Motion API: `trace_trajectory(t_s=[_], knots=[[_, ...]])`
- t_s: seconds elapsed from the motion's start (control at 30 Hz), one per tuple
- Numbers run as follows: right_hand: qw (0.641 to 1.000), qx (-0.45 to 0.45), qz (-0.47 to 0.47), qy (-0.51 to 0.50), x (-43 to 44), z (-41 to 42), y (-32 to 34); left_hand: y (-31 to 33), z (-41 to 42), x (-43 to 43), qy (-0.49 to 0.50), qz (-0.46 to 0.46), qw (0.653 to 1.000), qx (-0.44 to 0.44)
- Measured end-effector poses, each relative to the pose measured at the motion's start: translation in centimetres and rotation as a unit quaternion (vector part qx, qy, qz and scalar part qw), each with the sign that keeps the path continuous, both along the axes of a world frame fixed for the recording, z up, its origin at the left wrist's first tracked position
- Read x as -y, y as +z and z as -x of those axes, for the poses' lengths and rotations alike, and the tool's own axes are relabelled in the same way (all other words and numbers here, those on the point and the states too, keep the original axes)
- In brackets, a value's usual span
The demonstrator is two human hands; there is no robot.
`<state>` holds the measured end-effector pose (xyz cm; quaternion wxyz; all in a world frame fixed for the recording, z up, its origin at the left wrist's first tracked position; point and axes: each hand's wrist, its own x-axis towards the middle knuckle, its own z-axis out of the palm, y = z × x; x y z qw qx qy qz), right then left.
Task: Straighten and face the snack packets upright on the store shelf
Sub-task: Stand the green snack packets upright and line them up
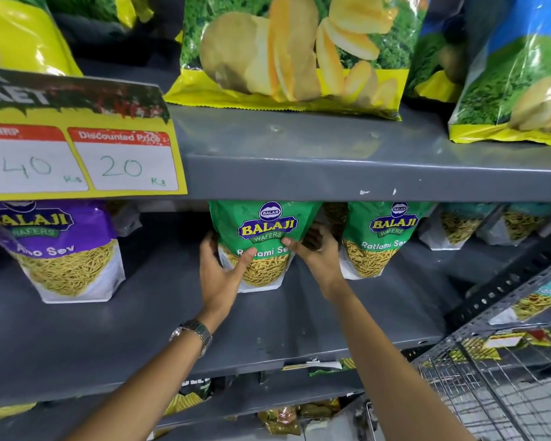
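Note:
A green Balaji Ratlami Sev packet point(264, 230) stands upright, label facing me, on the grey middle shelf point(172, 313). My left hand point(218, 272) grips its left edge, thumb across the front. My right hand point(318, 253) holds its right edge, thumb on the label and fingers behind. A second green Ratlami Sev packet point(379, 240) stands just to the right, leaning slightly. A purple Aloo Sev packet point(61, 249) stands at the left, tilted.
Large yellow-green chip bags point(287, 52) sit on the upper shelf point(363, 167). A yellow price card point(77, 154) hangs at the left. More sev packets point(458, 227) lie at the back right. A wire basket point(490, 377) and a perforated upright point(506, 281) stand at lower right.

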<state>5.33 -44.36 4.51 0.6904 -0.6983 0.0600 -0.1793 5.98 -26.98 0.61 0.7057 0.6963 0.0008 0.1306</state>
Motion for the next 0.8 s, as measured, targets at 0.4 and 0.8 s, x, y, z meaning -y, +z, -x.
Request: trace_trajectory(t_s=[0.4,0.8], knots=[[0.9,0.13,-0.129,-0.395,14.0,2.0,0.8,-0.1,3.6,14.4,-0.213,-0.008,0.977,-0.019],[0.98,-0.052,-0.089,-0.169,17.6,1.5,-0.4,2.0,-1.4,19.4,-0.261,-0.011,0.945,-0.198]])
